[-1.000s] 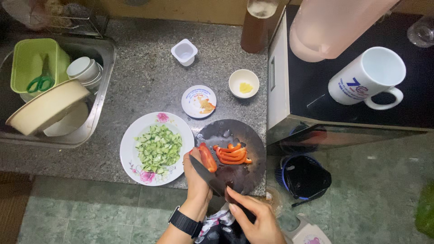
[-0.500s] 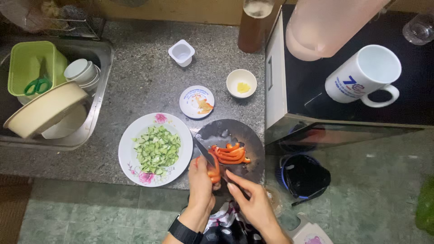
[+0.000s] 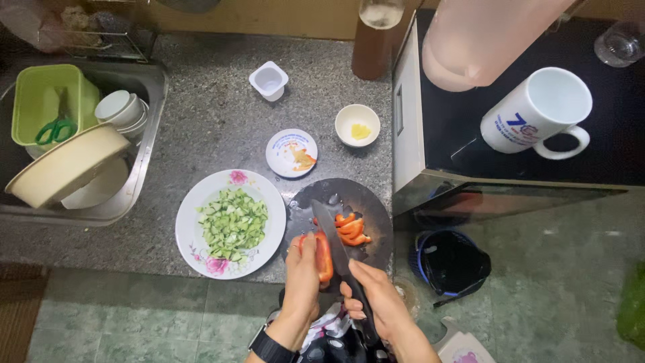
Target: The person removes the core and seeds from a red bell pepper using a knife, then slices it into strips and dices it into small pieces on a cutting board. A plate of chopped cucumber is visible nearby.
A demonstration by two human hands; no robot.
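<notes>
At the far left a steel sink is set into the grey stone surface, holding a green tub with green-handled scissors, stacked white cups and a cream bowl. Near the front edge of the surface sits a white flowered plate heaped with chopped green vegetable; behind it stand a small white cup, a smeared saucer and a little bowl with something yellow inside. Right of the plate, at the front edge, lies a dark round cutting board. The left hand now rests on the red pepper piece, its fingers curled over and pressing it down on the board's near side, whereas half a second ago the hand sat lower and the pepper showed more. The right hand has its fingers wrapped around the handle of a dark knife, whose blade has swung to lie right beside the pepper, pointing away from the person. Cut red strips lie just right of the blade; the pile looks unchanged, so I judge a fresh slice is being lined up. Further right stand a black appliance top with a white mug, and a dark bin on the floor.
</notes>
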